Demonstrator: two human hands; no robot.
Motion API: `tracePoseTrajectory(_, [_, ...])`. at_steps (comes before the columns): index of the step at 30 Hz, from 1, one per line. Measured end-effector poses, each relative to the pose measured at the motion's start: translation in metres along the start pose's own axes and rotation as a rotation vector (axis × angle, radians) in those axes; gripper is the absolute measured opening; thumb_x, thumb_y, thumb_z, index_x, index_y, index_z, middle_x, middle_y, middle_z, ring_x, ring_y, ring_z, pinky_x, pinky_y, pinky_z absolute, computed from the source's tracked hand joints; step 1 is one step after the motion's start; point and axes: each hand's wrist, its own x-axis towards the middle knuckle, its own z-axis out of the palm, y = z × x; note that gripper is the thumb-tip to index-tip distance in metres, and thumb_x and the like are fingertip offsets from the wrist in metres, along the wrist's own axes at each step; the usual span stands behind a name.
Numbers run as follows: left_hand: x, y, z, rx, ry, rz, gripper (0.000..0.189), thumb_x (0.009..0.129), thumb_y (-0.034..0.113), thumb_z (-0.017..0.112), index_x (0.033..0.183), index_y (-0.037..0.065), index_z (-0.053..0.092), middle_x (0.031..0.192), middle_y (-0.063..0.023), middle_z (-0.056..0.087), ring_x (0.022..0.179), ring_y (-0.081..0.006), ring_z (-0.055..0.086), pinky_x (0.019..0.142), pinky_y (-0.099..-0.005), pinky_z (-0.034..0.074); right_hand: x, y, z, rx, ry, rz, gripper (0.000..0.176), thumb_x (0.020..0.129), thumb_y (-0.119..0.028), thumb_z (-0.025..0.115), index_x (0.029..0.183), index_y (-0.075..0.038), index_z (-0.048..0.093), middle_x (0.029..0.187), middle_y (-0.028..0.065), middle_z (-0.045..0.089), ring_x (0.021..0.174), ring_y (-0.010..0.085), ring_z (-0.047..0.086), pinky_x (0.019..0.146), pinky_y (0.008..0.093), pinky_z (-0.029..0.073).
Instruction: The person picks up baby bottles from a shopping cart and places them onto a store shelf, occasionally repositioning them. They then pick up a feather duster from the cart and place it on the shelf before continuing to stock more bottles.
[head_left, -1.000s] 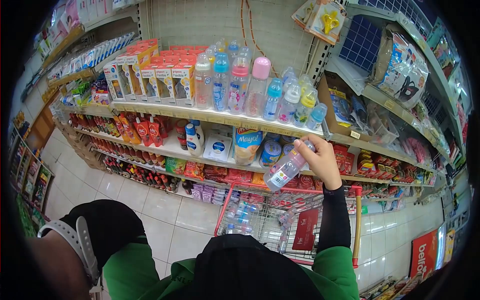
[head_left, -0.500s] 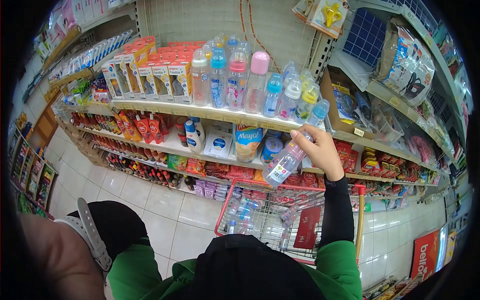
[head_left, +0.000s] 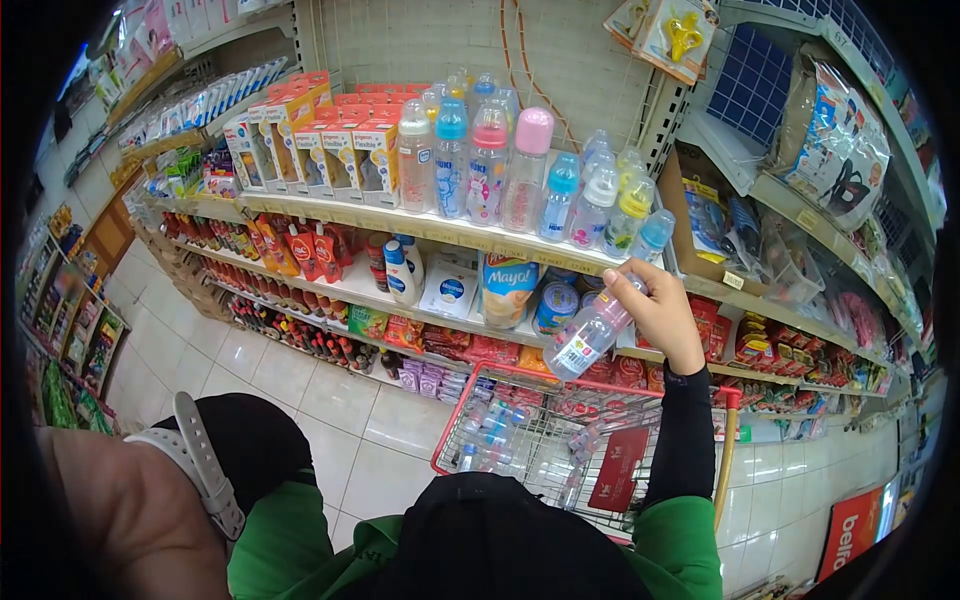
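Note:
My right hand is closed around the top of a clear baby bottle with a pink cap and a white label. The bottle hangs tilted in front of the shelf edge, above the red-rimmed cart. Inside the cart lie several bottles. On the upper shelf stands a row of baby bottles with pink, blue, white and yellow caps, among them a tall pink-capped one. At the lower left, very close to the camera, my left hand shows only in part beside a white watch strap; its fingers are hidden.
Boxed bottles fill the upper shelf's left part. Below are sauce bottles, a Mayo pouch and blue-lidded jars. An open cardboard box and packaged goods are on the right shelves. A red sign stands at lower right.
The view has shifted slightly, so the shelves and cart appear a little further right. My right hand still holds the same bottle, in nearly the same place before the shelf.

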Motion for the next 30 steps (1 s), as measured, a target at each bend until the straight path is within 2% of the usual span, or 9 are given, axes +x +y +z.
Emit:
tracePoseTrajectory(5, [0.028,-0.003,0.042,0.029,-0.036,0.028,0.066,0.102,0.051,0.038,0.153,0.032,0.001,0.158,0.0072,-0.030,0.147,-0.0305,-0.022,0.117,-0.0662,-0.003,-0.001,0.006,-0.003,0.023,-0.021,-0.006,0.036,0.092,-0.036,0.065,0.088,0.000,0.068,0.069,0.0031,0.064,0.064,0.0082,0.058,0.058,0.0260,0.045])
tracePoseTrajectory(7, [-0.008,0.000,0.116,-0.513,0.952,-0.026,0.067,0.096,0.056,0.050,0.145,0.011,0.042,0.151,-0.0299,0.034,0.143,-0.0480,0.027,0.115,-0.0676,0.012,0.000,0.011,-0.003,0.004,-0.027,-0.006,0.036,0.092,-0.036,0.065,0.088,0.000,0.068,0.070,0.0037,0.065,0.064,0.0087,0.059,0.059,0.0263,0.045])
tracePoseTrajectory(8, [-0.054,0.000,0.117,-0.306,0.526,-0.180,0.079,0.089,0.063,0.056,0.150,0.018,0.033,0.144,-0.0297,0.040,0.137,-0.0451,0.036,0.109,-0.0635,0.031,-0.001,0.012,-0.004,-0.021,-0.041,-0.003,0.036,0.092,-0.036,0.065,0.088,0.000,0.069,0.070,0.0043,0.066,0.065,0.0093,0.060,0.059,0.0267,0.046])
tracePoseTrajectory(9, [-0.076,0.011,0.130,-0.285,0.234,-0.408,0.059,0.095,0.044,0.059,0.144,0.017,0.039,0.152,-0.0250,0.033,0.138,-0.0440,0.037,0.110,-0.0583,0.034,-0.002,0.010,-0.003,0.029,-0.067,0.038,0.036,0.092,-0.036,0.066,0.087,0.000,0.069,0.070,0.0052,0.066,0.065,0.0095,0.060,0.060,0.0277,0.047])
tracePoseTrajectory(12, [-0.123,0.034,0.190,-0.511,-0.221,-0.822,0.075,0.083,0.016,0.074,0.144,0.008,0.032,0.148,-0.0186,0.037,0.136,-0.0336,0.040,0.108,-0.0464,0.037,-0.001,0.007,0.001,-0.042,-0.132,-0.016,0.037,0.091,-0.036,0.066,0.085,0.001,0.069,0.071,0.0070,0.066,0.064,0.0100,0.060,0.060,0.0286,0.047])
tracePoseTrajectory(17, [-0.180,0.092,0.254,-1.468,0.030,-1.571,0.085,0.086,0.005,0.072,0.152,0.002,0.018,0.149,-0.0168,0.035,0.140,-0.0259,0.036,0.110,-0.0416,0.037,-0.004,0.004,0.023,-0.092,-0.274,-0.046,0.045,0.089,-0.046,0.063,0.084,-0.002,0.071,0.066,0.0136,0.063,0.060,0.0219,0.060,0.059,0.0347,0.046])
tracePoseTrajectory(25, [-0.188,0.108,0.262,-1.396,0.116,-1.626,0.065,0.092,-0.004,0.060,0.148,-0.003,0.026,0.143,-0.0154,0.044,0.132,-0.0224,0.048,0.109,-0.0363,0.040,-0.012,0.004,0.039,-0.156,-0.229,-0.041,0.051,0.091,-0.052,0.057,0.085,-0.004,0.072,0.074,0.0156,0.069,0.075,0.0360,0.069,0.070,0.0419,0.052])
tracePoseTrajectory(28, [-0.187,0.109,0.260,-1.416,0.132,-1.599,0.063,0.093,-0.004,0.058,0.148,-0.004,0.026,0.141,-0.0152,0.046,0.131,-0.0222,0.049,0.109,-0.0361,0.040,-0.014,0.006,0.039,-0.014,-0.206,-0.059,0.050,0.094,-0.049,0.056,0.087,-0.002,0.071,0.070,0.0161,0.068,0.071,0.0342,0.069,0.067,0.0405,0.052])
tracePoseTrajectory(30, [-0.186,0.111,0.259,-1.419,0.146,-1.587,0.063,0.093,-0.004,0.058,0.148,-0.004,0.026,0.141,-0.0153,0.047,0.131,-0.0226,0.049,0.109,-0.0363,0.040,-0.016,0.001,0.036,0.016,-0.234,-0.028,0.048,0.100,-0.043,0.052,0.081,-0.001,0.064,0.058,0.0101,0.057,0.054,0.0190,0.058,0.054,0.0337,0.044])
